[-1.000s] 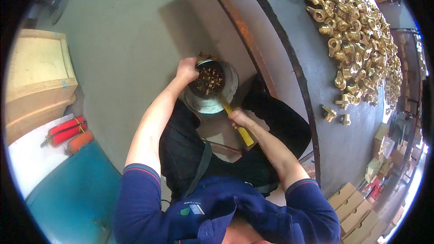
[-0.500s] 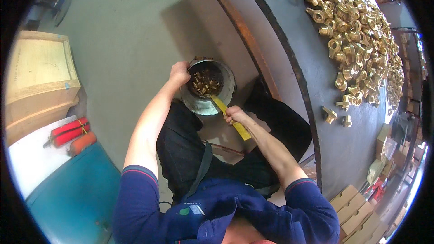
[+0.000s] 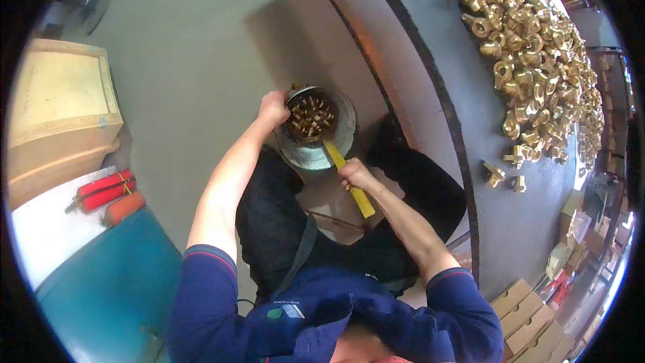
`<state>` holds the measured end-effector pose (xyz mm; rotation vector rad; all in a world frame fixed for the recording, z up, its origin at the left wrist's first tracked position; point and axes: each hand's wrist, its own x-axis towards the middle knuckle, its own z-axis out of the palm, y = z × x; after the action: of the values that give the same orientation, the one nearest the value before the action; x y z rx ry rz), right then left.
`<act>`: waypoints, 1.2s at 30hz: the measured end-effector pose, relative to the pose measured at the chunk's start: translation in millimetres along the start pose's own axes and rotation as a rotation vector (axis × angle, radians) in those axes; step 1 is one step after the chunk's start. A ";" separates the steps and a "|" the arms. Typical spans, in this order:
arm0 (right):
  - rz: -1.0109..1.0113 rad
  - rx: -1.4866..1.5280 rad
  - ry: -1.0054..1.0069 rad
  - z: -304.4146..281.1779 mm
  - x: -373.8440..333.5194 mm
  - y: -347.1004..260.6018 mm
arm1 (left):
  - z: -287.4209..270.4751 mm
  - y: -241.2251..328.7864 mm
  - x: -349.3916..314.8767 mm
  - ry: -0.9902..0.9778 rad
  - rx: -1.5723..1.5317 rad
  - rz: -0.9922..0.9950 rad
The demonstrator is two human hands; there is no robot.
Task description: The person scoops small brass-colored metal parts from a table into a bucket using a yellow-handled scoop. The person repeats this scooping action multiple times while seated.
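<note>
A pale grey metal bucket (image 3: pixel 347 128) stands below my hands, between my knees. In its mouth shows a dark round pan (image 3: pixel 293 136) full of small brass pieces (image 3: pixel 313 115). My left hand (image 3: pixel 274 109) is closed at the far left edge, beside a rusty bit of metal; whether it grips the pan's edge or the bucket's rim I cannot tell. A flat yellow handle (image 3: pixel 363 203) slants from the pan's near edge toward me. My right hand (image 3: pixel 355 175) is wrapped round the middle of it.
At right, a dark-topped table (image 3: pixel 463 128) bears a heap of brass fittings (image 3: pixel 537 74), two lying apart near its left edge. Its rusty frame bar (image 3: pixel 366 44) runs beside my right knee. Left are a wooden crate (image 3: pixel 60 94), red cylinders (image 3: pixel 106 191) and a teal surface (image 3: pixel 107 282).
The brass pieces have shifted and spread in the pan. Both hands, bucket and handle appear slightly farther right, as does the whole view.
</note>
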<state>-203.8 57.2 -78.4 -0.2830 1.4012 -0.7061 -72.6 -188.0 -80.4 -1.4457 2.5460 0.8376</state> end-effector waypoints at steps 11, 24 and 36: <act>0.247 0.453 -0.223 -5.3 23.1 61.3 | -2.5 15.8 5.7 -0.032 -0.011 0.053; 0.070 -0.665 0.114 -88.2 12.6 -26.5 | 3.2 23.3 -9.8 -0.089 -0.013 0.222; 0.359 0.536 -0.165 5.2 22.6 57.4 | -1.1 25.7 1.5 -0.037 0.006 0.125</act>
<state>-182.4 86.5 -128.5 0.3189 1.0221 -0.7105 -94.2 -179.4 -69.4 -1.2682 2.6311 0.8639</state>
